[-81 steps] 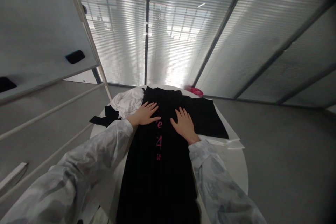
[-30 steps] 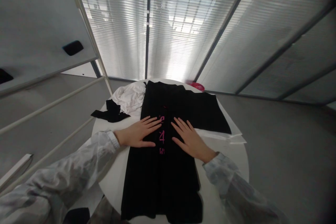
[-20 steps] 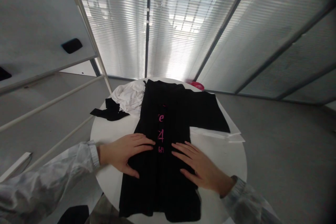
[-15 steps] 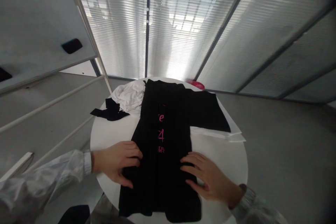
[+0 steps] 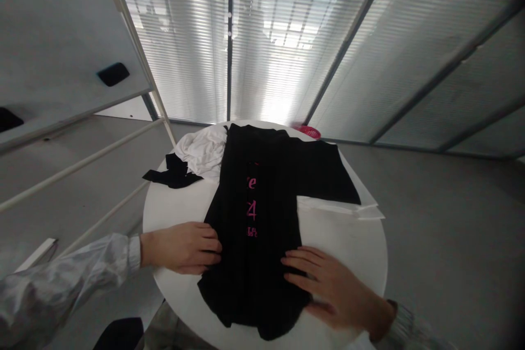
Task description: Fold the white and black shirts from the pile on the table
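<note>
Left fingers (image 5: 210,246) pinch the black garment (image 5: 274,186); right fingers (image 5: 301,269) touch its edge.

Left hand (image 5: 184,248) was back-up, fingers (image 5: 210,244) curled in, thumb hidden. Right hand (image 5: 326,281) had fingers loosely bent, thumb low, blurred. Sleeved forearms (image 5: 86,273) angled in from both sides.

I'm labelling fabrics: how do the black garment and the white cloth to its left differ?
The black garment is laid out mostly flat; the white cloth is bunched in a heap. The garment has pink lettering, while the cloth shows none. The garment covers more of the white table than the cloth. Both lie on it.
</note>
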Available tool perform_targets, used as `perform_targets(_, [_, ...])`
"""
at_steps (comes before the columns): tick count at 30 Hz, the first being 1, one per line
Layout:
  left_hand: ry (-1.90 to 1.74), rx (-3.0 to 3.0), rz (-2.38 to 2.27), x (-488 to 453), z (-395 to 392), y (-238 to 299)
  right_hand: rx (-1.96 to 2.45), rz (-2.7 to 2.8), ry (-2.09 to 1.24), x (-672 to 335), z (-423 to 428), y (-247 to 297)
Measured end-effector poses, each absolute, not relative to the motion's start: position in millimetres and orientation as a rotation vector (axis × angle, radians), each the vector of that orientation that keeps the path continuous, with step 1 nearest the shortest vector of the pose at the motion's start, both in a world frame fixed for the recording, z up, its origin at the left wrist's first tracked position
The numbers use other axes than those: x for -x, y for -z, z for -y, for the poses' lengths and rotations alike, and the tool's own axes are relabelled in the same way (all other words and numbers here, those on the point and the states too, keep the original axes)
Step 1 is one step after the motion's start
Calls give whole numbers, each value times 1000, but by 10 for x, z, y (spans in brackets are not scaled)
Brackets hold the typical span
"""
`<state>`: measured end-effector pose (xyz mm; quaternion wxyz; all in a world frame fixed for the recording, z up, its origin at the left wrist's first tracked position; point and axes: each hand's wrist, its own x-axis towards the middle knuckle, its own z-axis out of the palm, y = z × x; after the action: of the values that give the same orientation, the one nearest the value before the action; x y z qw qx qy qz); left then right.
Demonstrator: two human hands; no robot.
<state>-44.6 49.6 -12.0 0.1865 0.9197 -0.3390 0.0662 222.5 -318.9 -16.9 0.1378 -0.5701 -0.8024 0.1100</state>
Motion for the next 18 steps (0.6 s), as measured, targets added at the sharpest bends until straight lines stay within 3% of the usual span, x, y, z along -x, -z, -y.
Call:
perform_targets(5, [34,-2394,592,407,-472,-34,1760,1897,-438,-2096,3185,158])
perform_targets(11, [641,-1789,234,364,-614,-282,1952,1314,-831,-2086,3175,-98])
perform_targets(14, [487,-1687,17,218,-646,-399,1777,1174,-951,-2191,2969,-274])
perform_targets(18, [-48,-1434,-402,-230,-731,-356,1561,815,-920,-2541,2510,-303])
